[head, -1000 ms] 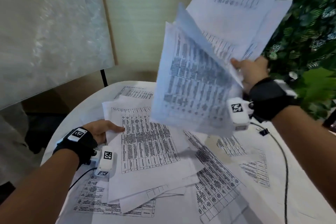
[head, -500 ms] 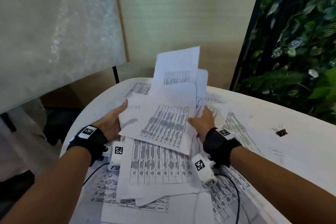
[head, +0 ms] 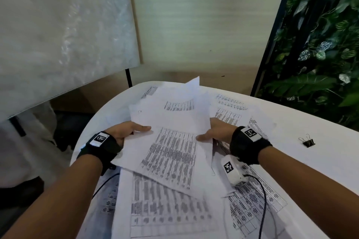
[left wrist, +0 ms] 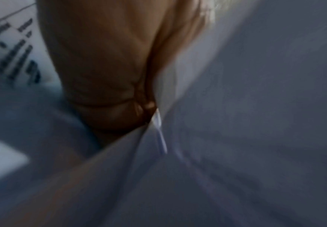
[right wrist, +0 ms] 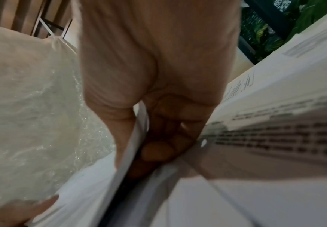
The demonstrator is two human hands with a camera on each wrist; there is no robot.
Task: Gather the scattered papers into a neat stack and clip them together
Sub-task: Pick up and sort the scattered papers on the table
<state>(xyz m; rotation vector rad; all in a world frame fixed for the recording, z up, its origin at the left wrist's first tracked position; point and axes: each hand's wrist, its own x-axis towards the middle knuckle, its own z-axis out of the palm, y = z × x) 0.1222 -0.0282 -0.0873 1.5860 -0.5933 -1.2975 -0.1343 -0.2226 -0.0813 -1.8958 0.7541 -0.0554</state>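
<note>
Gripping a loose bundle of papers from both sides

Gripping the bundle of papers (head: 171,141) at its two side edges, both hands hold it just above the rest of the sheets, near the middle of the table toward its far edge. The bundle is uneven, sheets fanned and skewed, top sheet printed with dense tables. Left hand (head: 124,132) clamps the left edge, thumb on top, fingers under the sheets; the left wrist view is blurred but shows a finger (left wrist: 100,69) pressed into folded paper. Right hand (head: 217,132) pinches the right edge, thumb on top, fingers (right wrist: 158,150) curled underneath between sheets.

More scattered papers (head: 165,209) lie flat under the bundle, spreading to the near edge and to the right side. A black binder clip (head: 308,141) sits alone on bare table (head: 320,170) near the right edge, well apart from the hands. Both wrists carry black straps with white marker-tagged cameras; a cable (head: 262,200) trails over the sheets near the right wrist. Past the far edge: a bubble-wrapped panel (head: 64,29) on the left, a leafy wall (head: 320,54) on the right.
</note>
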